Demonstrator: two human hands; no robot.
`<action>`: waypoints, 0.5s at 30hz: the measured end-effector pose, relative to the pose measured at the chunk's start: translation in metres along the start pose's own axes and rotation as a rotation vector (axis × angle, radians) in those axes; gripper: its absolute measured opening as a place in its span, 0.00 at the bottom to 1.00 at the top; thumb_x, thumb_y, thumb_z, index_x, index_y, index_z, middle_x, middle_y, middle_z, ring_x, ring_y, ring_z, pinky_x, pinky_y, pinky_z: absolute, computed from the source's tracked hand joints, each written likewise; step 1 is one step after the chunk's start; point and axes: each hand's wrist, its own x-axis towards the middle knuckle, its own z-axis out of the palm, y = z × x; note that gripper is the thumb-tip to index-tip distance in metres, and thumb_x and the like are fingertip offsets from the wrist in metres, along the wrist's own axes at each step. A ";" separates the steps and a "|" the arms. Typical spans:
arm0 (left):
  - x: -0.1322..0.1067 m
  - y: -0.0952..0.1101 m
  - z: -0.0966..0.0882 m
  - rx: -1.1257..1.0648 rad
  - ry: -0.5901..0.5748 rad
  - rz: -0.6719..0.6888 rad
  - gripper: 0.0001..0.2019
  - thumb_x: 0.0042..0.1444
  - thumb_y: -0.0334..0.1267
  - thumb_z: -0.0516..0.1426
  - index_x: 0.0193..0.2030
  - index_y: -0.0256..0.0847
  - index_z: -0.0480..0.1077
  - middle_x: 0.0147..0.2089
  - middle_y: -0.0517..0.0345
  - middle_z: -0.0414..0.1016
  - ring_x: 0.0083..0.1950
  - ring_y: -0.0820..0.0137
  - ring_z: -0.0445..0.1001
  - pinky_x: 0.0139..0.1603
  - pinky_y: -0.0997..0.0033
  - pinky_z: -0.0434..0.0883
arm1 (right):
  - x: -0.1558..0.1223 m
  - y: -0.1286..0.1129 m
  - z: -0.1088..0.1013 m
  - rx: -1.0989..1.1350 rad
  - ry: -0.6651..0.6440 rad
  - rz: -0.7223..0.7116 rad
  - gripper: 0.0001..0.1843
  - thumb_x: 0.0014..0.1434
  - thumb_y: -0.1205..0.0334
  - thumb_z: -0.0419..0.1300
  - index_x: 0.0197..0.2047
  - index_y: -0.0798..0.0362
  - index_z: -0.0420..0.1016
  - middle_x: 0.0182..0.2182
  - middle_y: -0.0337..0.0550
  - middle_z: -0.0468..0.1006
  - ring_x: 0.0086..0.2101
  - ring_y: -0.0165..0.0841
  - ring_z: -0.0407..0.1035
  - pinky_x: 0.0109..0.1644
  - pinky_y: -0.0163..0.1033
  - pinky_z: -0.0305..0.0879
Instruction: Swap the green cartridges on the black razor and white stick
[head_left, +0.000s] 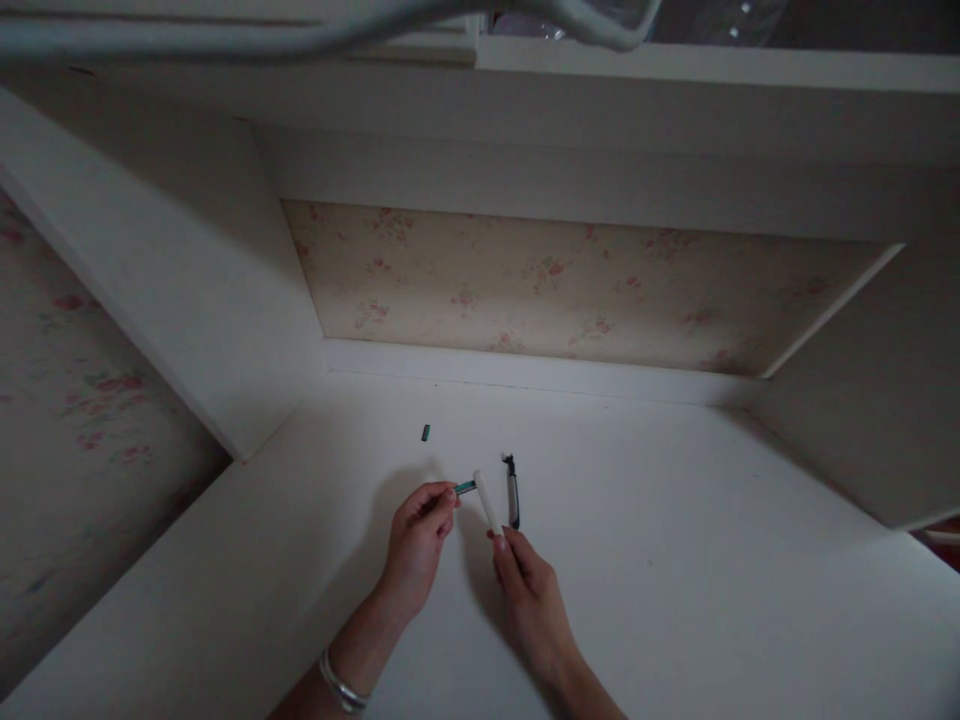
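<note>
Between its thumb and fingers, my left hand (pixel 421 535) pinches a small green and dark razor cartridge (pixel 466 487). My right hand (pixel 529 590) grips the lower end of a white razor handle (pixel 488 503), which tilts up and to the left. The cartridge's right end meets the top of this handle; whether the two are joined I cannot tell. Just right of the white handle, a black and grey razor handle (pixel 514 493) lies on the white desktop (pixel 660 560). Farther back and to the left lies a second small green and dark cartridge (pixel 426 433).
White side panels stand at the left (pixel 172 250) and right (pixel 862 420) of the desktop. A white shelf (pixel 675 65) hangs above, with a pale curved bar (pixel 300 42) before it. Flowered wallpaper (pixel 525 280) covers the back wall.
</note>
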 end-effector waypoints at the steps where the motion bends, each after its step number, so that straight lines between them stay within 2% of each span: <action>1: 0.000 0.000 0.000 -0.003 0.003 0.002 0.10 0.45 0.39 0.65 0.33 0.36 0.75 0.28 0.59 0.70 0.23 0.82 0.56 0.23 0.78 0.53 | 0.000 -0.001 -0.001 0.002 -0.001 -0.009 0.22 0.63 0.46 0.50 0.43 0.55 0.73 0.24 0.37 0.67 0.25 0.29 0.58 0.27 0.32 0.53; 4: 0.001 0.001 -0.001 -0.014 0.015 0.006 0.09 0.45 0.38 0.65 0.32 0.36 0.75 0.29 0.59 0.71 0.24 0.81 0.57 0.24 0.79 0.54 | 0.000 -0.003 -0.006 0.002 0.033 -0.022 0.23 0.64 0.46 0.49 0.48 0.55 0.73 0.28 0.40 0.71 0.28 0.31 0.62 0.29 0.33 0.57; 8: 0.002 0.000 -0.003 -0.017 0.026 -0.006 0.09 0.45 0.37 0.66 0.33 0.36 0.75 0.29 0.59 0.71 0.24 0.81 0.56 0.24 0.79 0.55 | 0.008 -0.003 -0.028 -0.108 0.165 -0.079 0.22 0.64 0.48 0.49 0.46 0.55 0.74 0.31 0.43 0.73 0.33 0.33 0.67 0.37 0.35 0.62; 12: 0.002 0.000 -0.003 -0.026 0.009 -0.023 0.10 0.45 0.37 0.66 0.34 0.36 0.75 0.30 0.58 0.72 0.25 0.81 0.56 0.24 0.80 0.56 | 0.023 0.008 -0.073 -0.342 0.348 -0.117 0.22 0.63 0.47 0.49 0.43 0.56 0.75 0.38 0.49 0.75 0.38 0.37 0.69 0.42 0.39 0.63; 15: 0.002 -0.001 -0.003 -0.022 0.007 -0.026 0.10 0.44 0.37 0.66 0.34 0.36 0.75 0.30 0.58 0.72 0.25 0.81 0.56 0.24 0.80 0.56 | 0.033 0.021 -0.116 -0.559 0.445 -0.070 0.24 0.62 0.48 0.48 0.44 0.58 0.75 0.41 0.52 0.74 0.36 0.37 0.70 0.43 0.40 0.64</action>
